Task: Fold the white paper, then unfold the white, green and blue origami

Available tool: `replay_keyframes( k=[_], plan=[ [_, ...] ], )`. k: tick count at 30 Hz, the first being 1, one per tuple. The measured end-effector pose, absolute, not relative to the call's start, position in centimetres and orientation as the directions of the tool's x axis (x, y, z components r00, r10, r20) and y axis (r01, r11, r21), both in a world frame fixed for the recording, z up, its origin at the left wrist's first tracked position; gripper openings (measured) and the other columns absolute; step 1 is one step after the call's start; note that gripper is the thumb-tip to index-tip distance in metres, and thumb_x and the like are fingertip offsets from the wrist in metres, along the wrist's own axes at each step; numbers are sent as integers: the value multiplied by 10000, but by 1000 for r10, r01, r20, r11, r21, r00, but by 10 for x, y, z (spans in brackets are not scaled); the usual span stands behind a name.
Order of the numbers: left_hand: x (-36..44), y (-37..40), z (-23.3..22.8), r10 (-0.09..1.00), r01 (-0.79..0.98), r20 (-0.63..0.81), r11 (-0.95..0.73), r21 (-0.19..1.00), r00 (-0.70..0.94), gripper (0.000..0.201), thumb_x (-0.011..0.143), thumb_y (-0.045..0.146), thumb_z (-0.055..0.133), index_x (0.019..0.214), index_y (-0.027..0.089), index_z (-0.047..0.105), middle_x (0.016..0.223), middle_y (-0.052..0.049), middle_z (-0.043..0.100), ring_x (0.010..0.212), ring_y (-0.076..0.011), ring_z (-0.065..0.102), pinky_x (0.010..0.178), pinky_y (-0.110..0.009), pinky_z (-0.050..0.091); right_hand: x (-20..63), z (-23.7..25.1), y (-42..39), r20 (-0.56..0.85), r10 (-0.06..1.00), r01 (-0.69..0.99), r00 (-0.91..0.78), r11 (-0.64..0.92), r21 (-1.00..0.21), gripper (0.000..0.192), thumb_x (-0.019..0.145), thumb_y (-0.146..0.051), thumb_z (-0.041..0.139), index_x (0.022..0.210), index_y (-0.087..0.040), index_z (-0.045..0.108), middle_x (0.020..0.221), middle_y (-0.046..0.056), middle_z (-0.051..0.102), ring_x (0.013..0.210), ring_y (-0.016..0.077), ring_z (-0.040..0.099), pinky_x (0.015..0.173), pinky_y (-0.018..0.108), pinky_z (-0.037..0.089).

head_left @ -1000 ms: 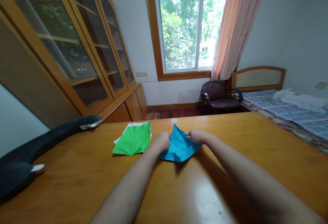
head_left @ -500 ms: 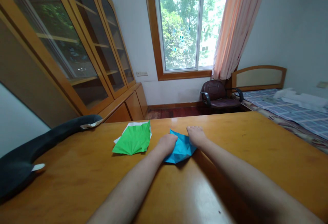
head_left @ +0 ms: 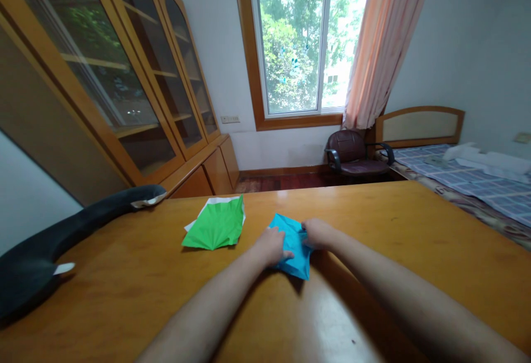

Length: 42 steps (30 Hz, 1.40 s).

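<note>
A creased sheet of blue paper (head_left: 295,244) is held between my two hands, just above the wooden table (head_left: 365,208). My left hand (head_left: 271,247) grips its left side, with the thumb lying over the paper. On the right side, my right hand (head_left: 317,234) is closed on the edge, its fingertips partly hidden by the paper. To the left of my hands lies a green sheet of paper (head_left: 218,224) with fan-like creases, a white sheet (head_left: 222,200) showing beneath it.
A dark curved object (head_left: 83,219) with a white tag rests along the table's left side. Past the far edge are a glass-fronted cabinet (head_left: 182,153), a maroon armchair (head_left: 352,155) and a bed (head_left: 464,172).
The blue paper has turned, so one corner now points down toward me. My right hand has moved slightly lower, and my left thumb now shows on the paper.
</note>
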<state>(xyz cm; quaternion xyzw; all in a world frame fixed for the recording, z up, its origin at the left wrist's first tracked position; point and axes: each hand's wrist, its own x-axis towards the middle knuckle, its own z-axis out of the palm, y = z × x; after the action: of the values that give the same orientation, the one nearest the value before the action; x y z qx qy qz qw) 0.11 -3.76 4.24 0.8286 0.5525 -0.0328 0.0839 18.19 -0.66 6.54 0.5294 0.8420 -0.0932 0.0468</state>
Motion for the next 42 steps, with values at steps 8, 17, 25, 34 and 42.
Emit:
replay_keyframes(
  k=[8, 17, 25, 34, 42],
  plan=[
    [-12, -71, 7, 933, 928, -141, -295, 229, 331, 923, 749, 727, 454, 1476, 217, 201, 1550, -83, 66, 1420, -332, -3, 1161, -501, 87, 191, 36, -55, -196, 843, 863, -501, 468, -189, 698, 768, -287, 578, 1400, -53, 396, 1453, 289, 316, 1346, 394, 319, 1044, 485, 323],
    [27, -35, 6, 987, 976, -99, -107, 187, 127, 922, 762, 733, 368, 1466, 155, 228, 1533, -167, 93, 1406, -391, 27, 1124, -584, 77, 163, 35, -1, -42, 894, 884, -447, 433, -177, 269, 790, -65, 502, 940, -27, 722, 1029, 252, 673, 1075, 356, 577, 939, 423, 397],
    [34, -33, 2, 995, 980, -63, -66, 190, 79, 886, 769, 673, 423, 1469, 175, 207, 1534, -154, 114, 1407, -380, 45, 1126, -571, 100, 160, 13, 16, 100, 901, 849, -421, 431, -306, 437, 904, -261, 406, 1308, -172, 548, 1412, 88, 479, 1334, 239, 373, 1104, 345, 255],
    [6, -22, 2, 993, 939, 30, 95, 331, -111, 699, 784, 532, 569, 1358, 152, 452, 1398, -203, 396, 1315, -366, 332, 1077, -465, 298, 199, 0, 9, 39, 959, 934, -281, 282, -219, 540, 928, -367, 358, 1416, -140, 397, 1506, 99, 319, 1397, 276, 255, 1130, 441, 189],
    [-8, 20, 56, 980, 843, 197, -100, 528, -7, 357, 743, 36, 468, 981, 164, 701, 1054, -85, 661, 1014, -195, 586, 938, -259, 422, 216, -23, 24, 315, 949, 806, -10, 195, -560, 498, 902, -332, 383, 1290, -67, 550, 1395, 158, 477, 1312, 250, 423, 1116, 367, 297]
  ],
)
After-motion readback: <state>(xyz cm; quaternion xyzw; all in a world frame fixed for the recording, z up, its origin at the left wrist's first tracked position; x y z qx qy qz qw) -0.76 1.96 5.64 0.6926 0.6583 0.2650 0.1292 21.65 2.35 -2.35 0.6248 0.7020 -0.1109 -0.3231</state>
